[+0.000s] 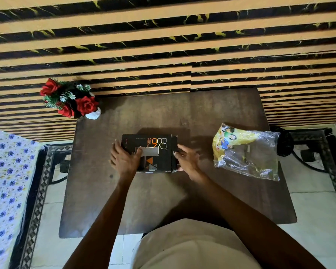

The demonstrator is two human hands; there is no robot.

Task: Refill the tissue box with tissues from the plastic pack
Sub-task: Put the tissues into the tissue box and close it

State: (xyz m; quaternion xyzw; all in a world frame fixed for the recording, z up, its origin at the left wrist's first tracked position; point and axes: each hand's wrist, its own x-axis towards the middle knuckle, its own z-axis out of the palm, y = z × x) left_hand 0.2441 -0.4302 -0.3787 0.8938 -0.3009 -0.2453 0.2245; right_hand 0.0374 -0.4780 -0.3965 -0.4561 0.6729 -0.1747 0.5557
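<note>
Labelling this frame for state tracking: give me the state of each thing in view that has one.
tissue box: flat on the table, a tissue poking from its top slot, right end flap ajar
plastic pack: lying right of the box, untouched, crumpled and looks emptied
left hand: gripping the box's left end
right hand: at the right end flap
flower vase: upright at the table's far left corner
</note>
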